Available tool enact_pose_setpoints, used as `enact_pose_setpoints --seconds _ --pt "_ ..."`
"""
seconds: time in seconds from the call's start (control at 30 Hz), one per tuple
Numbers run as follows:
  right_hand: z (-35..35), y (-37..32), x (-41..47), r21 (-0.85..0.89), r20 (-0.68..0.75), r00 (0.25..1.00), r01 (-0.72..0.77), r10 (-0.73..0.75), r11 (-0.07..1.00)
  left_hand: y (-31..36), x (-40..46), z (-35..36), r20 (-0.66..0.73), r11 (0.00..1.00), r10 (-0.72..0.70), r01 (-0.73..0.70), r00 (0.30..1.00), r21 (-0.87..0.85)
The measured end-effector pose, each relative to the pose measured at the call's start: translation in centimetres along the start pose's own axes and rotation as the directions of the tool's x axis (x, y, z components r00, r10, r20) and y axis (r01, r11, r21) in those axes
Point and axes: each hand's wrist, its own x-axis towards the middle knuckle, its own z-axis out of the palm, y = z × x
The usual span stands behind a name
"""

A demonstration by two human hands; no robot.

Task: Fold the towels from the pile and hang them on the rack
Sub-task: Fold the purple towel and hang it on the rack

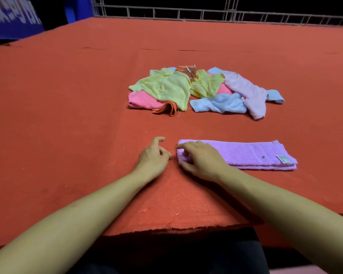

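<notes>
Taking the purple towel [246, 153] as the mark: it lies folded into a long flat strip on the red bench [67, 115], close to the person. Just off its left end, the left hand [152, 155] rests on the bench, its grip loosely curled and holding nothing. The right hand [200, 159] sits on the towel's left end, fingers curled over the edge, seemingly pinching it. Beyond the towel lies the pile [202, 89] of small loose cloths. The terry looks soft, light and floppy; I'd lift it by both ends, or it will sag and unfold.
</notes>
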Motion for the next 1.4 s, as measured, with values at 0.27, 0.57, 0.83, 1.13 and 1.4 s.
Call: enact_pose_setpoints --seconds 0.27,0.57,0.83,1.13,1.4 --pt "-0.5 3.1 3.5 0.092 0.105 0.984 -0.154 0.145 0.984 2.5 -0.4 1.2 0.107 0.997 -0.053 0.047 0.993 0.062" --pt "-2.2 3.8 4.9 0.364 0.222 0.966 -0.207 0.131 0.908 3.1 -1.1 3.0 -0.003 0.992 -0.025 0.024 1.000 -0.125" --pt "-11.6 1.2 4.9 0.571 -0.108 0.988 -0.033 0.115 0.820 8.4 -1.3 -0.9 -0.166 0.849 0.121 -0.189 0.979 -0.494" --pt "-20.4 -11.4 6.2 0.826 -0.292 0.956 0.246 0.012 0.507 15.2 -5.5 -16.5 -0.599 0.757 0.213 -0.518 0.772 -0.399" --pt "-20.7 -25.3 4.7 0.970 -0.166 0.933 0.095 -0.320 -0.225 15.1 -15.3 -27.6 -0.719 0.786 0.243 -0.566 0.651 -0.247"
